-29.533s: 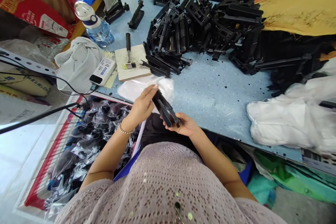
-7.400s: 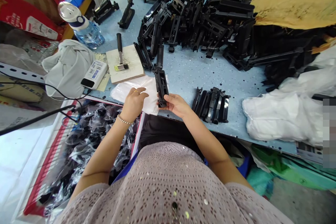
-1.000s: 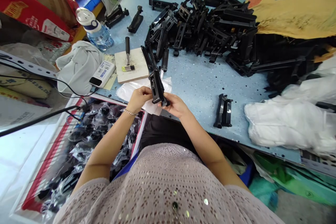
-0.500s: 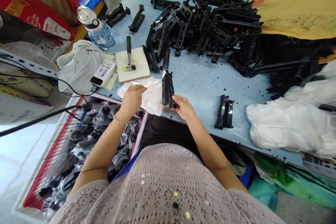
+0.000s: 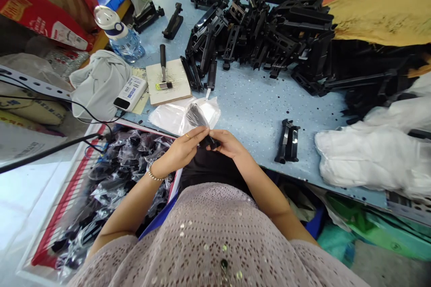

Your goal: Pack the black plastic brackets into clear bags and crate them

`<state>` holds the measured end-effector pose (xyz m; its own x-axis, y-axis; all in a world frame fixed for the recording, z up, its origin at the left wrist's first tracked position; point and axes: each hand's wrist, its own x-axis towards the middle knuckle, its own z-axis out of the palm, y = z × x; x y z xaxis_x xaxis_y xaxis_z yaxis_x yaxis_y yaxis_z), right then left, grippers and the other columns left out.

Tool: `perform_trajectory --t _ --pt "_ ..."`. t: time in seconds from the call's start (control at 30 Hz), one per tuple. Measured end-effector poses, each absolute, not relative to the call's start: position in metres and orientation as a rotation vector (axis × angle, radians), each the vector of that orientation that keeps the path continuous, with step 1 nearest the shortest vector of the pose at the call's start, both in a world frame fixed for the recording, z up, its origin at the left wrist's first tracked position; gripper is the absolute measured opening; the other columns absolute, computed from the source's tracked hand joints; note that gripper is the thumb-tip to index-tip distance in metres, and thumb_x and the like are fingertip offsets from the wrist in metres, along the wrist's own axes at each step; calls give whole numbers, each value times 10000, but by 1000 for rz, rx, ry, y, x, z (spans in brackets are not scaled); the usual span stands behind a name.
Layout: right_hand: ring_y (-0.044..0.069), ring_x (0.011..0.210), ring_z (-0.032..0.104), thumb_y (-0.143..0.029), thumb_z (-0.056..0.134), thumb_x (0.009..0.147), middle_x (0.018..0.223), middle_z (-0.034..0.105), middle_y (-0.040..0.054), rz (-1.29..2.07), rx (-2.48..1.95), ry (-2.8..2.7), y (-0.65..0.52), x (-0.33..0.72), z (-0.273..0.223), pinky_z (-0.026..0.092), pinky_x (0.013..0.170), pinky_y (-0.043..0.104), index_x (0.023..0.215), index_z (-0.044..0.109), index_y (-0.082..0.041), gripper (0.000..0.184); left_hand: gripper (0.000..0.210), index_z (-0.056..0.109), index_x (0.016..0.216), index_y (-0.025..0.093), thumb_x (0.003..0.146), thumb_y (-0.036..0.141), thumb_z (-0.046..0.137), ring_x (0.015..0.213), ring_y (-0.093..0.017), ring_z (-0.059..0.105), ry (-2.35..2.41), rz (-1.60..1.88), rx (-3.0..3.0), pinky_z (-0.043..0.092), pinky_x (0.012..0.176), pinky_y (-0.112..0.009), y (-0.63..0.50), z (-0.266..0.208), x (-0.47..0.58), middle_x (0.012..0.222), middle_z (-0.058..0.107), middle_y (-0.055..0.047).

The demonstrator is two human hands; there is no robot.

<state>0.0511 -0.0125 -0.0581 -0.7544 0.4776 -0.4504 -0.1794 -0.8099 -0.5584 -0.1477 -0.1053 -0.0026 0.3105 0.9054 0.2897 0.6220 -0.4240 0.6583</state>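
Both hands meet at the front edge of the table around a black plastic part. Its far end sits inside a clear plastic bag, and the dark shape shows through the film. My left hand is closed, pinching the bag's mouth and the part with straight fingers. My right hand grips the part's near end between thumb and fingers. Beneath lie more flat clear bags. To the right on the table rests another black part, with nothing touching it.
A large heap of black parts covers the back of the table. On the left are a hammer on a board, a white device and a water bottle. White bags lie right; a crate holds bagged parts.
My right hand has brought the black part down and left, into a clear bag. My left hand has moved right and closed on the bag and part.
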Motion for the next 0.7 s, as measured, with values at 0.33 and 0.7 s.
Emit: perform_trajectory --t 0.33,0.7 --pt "95 531 605 -366 810 832 682 693 6 2412 -905 -621 -33 58 -43 462 394 140 849 675 -166 242 782 236 1673 329 981 12 415 1434 -238 557 1398 1057 2301 527 1182 -405 -114 -12 -135 1575 530 -123" --pt "211 1113 688 -400 694 952 1142 762 40 2048 -677 -1510 -50 65 -5 570 994 376 1167 765 -269 262 524 600 1477 341 974 194 599 1166 -248 727 1699 987 2166 615 1045 -383 -142 23 -140 1320 725 -69"
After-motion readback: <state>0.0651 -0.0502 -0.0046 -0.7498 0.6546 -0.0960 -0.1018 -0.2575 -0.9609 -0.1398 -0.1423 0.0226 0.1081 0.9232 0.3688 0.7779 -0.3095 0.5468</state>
